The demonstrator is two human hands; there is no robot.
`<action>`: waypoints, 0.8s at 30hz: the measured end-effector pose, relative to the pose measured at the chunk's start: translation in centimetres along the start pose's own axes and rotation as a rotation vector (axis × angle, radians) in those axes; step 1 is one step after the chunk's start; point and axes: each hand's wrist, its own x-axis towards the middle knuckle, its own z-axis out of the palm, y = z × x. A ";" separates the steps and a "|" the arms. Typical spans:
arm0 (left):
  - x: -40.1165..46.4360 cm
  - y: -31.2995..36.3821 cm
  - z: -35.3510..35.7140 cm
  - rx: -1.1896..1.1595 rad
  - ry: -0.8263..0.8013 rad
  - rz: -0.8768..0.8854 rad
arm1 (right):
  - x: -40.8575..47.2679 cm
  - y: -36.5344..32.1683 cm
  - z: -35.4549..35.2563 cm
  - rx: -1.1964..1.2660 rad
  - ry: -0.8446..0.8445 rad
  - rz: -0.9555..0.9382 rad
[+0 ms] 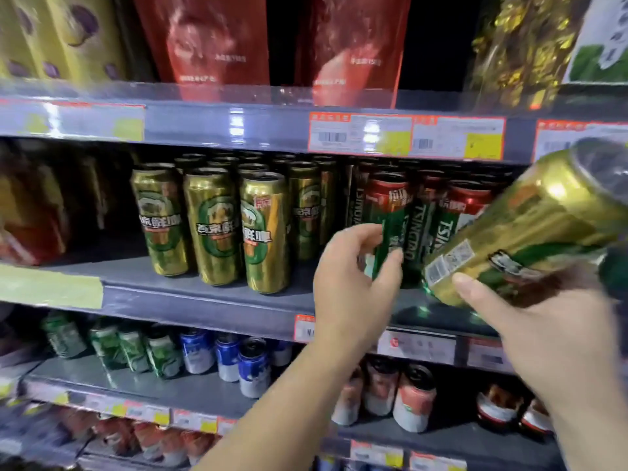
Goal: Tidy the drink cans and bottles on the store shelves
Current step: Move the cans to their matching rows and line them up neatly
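On the middle grey metal shelf (204, 297), at about nine o'clock from the hands, tall gold aluminium beer cans with green oval labels (212, 226) stand upright in rows, faces turned outward, as a shopper would want them. Just to their right, toward the centre, the left hand (353, 266) curls its fingers and thumb round a tall green-and-red aluminium can (390, 232) at the front of its row, probably to turn or straighten it. More cans of that kind (455, 212) stand behind and beside it. At three o'clock the right hand (550, 334) grips one more gold can with a green label (530, 229), tilted steeply with its base toward the shelf and its top toward the camera; I judge it is out of place and bound for the gold rows.

The shelving is grey with clear plastic price strips (404, 137). Above, at twelve o'clock, hang red foil pouches (210, 42); below, at six, stand short green, blue and white cans (200, 351). The place is a dim shop aisle.
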 end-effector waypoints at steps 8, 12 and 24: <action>5.5 -6.9 -15.6 0.408 0.447 0.115 | -2.1 -3.5 14.9 0.130 -0.219 0.001; 7.7 -10.3 -20.4 0.472 0.407 -0.065 | -1.9 -2.8 17.5 -0.010 -0.259 0.124; 9.9 -16.8 -24.7 0.347 -0.073 -0.373 | -0.4 -2.8 21.5 -0.179 -0.239 0.236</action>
